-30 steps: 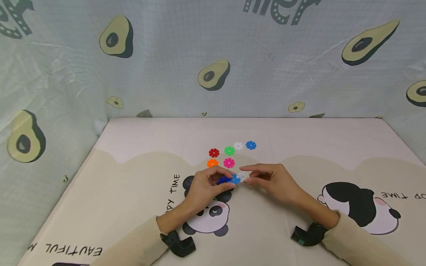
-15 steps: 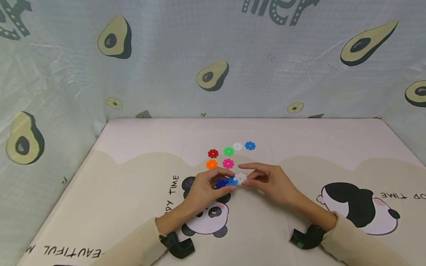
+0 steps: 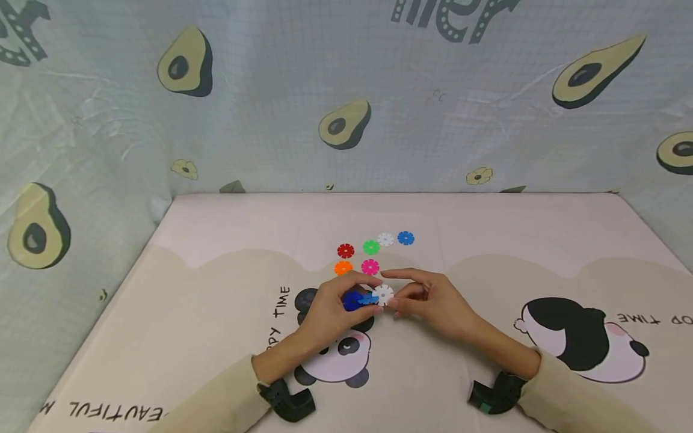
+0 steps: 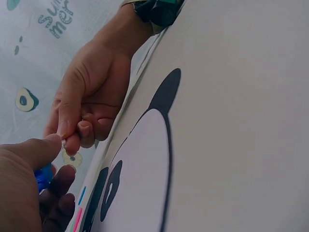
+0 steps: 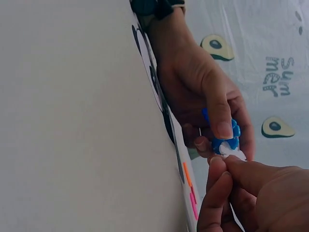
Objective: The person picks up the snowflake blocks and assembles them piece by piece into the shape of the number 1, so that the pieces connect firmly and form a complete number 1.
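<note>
- While left hand (image 3: 331,307) pinches blue discs (image 3: 353,300), likely to steady them, right hand (image 3: 435,300) pinches white disc (image 3: 382,293) by its edge, against them.
- Joint mostly hidden, can't tell fit.
- 6 loose discs (image 3: 370,264) lie just beyond.

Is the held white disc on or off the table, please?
Off: in its wrist view, the right hand pinches the white disc above the table.

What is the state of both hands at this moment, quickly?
Left hand: closed, holding blue discs.
Right hand: closed, pinching a white disc.
</note>
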